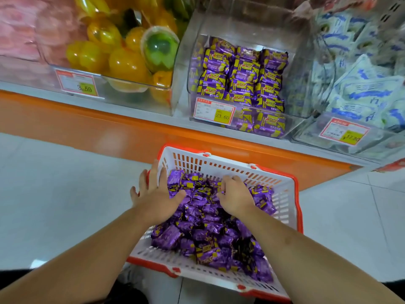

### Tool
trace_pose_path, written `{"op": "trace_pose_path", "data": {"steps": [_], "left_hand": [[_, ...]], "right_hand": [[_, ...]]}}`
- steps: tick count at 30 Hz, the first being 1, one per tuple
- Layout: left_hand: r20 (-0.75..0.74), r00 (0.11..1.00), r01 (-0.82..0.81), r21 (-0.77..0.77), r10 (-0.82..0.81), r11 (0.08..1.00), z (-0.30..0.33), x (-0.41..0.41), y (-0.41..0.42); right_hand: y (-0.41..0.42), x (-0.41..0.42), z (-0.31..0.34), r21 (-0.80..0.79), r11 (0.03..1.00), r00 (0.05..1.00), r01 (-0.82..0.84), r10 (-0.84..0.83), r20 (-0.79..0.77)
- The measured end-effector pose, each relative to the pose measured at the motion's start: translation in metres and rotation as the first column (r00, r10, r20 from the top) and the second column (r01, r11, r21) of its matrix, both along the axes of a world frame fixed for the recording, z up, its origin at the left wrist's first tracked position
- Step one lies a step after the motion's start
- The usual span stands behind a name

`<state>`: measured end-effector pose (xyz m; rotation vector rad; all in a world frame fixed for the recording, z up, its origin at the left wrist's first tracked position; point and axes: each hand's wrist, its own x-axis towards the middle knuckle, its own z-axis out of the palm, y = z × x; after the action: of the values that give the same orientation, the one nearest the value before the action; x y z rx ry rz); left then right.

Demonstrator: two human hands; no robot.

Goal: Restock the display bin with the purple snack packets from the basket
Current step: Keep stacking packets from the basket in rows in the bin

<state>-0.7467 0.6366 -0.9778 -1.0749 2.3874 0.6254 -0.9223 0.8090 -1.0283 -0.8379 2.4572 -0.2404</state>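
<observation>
A white basket with a red rim (282, 189) sits on the floor below the shelf, heaped with purple snack packets (210, 235). My left hand (153, 194) hovers over the basket's far left corner, fingers spread and straight, holding nothing. My right hand (235, 195) reaches into the pile, its fingers curled down among the packets; what they grip is hidden. Above, the clear display bin (293, 62) holds purple packets (241, 73) stacked in neat rows, with a price tag (213, 110) on its front.
A bin of yellow and green jelly cups (122, 55) stands left of the display bin. Blue-and-white packets (359, 84) fill the bin on the right. An orange shelf base (87, 121) runs along the pale tiled floor (54, 183).
</observation>
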Motion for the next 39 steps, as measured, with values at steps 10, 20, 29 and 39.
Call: {"op": "trace_pose_path", "data": {"steps": [10, 20, 29, 39], "left_hand": [[-0.348, 0.935, 0.018, 0.241, 0.069, 0.970, 0.108, -0.058, 0.024], [-0.723, 0.587, 0.346, -0.182, -0.364, 0.920, 0.216, -0.060, 0.033], [-0.675, 0.536, 0.381, -0.343, -0.508, 0.858, 0.203, -0.078, 0.037], [-0.642, 0.579, 0.302, -0.405, -0.504, 0.863, 0.216, -0.096, 0.022]], "right_hand": [[0.009, -0.011, 0.173, -0.437, 0.899, 0.988, -0.023, 0.088, 0.130], [0.042, 0.001, 0.267, -0.798, 0.585, 0.981, 0.144, 0.024, 0.195], [0.028, -0.021, 0.261, -0.678, 0.656, 0.924, 0.332, -0.083, 0.372], [0.019, -0.066, 0.286, -0.785, 0.574, 0.971, 0.236, -0.173, 0.165]]}}
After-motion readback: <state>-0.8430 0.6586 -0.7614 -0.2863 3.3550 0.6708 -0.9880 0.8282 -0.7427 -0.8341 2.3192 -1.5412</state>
